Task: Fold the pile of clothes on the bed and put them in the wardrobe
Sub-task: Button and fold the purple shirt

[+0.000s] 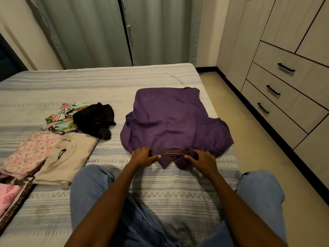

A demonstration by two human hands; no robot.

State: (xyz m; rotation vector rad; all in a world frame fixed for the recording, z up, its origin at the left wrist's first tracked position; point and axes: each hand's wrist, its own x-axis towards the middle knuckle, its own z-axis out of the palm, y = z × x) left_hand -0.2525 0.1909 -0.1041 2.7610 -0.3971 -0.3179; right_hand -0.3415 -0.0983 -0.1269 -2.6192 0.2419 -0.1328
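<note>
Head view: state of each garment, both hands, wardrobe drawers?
Purple shirt: spread flat, partly folded, collar nearest the person.
Beige top: folded.
Pink floral cloth: folded.
Black garment: crumpled, unfolded.
Left hand: on collar.
Right hand: on collar.
Drawers: closed.

shirt on bed — folded clothes left | wardrobe right, seemingly shut

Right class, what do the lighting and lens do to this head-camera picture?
Head view: dim, warm light; the purple shirt reads dark with soft folds; the wide lens bows the wardrobe lines and the bed edge; no glare shows; corners darken.
</note>
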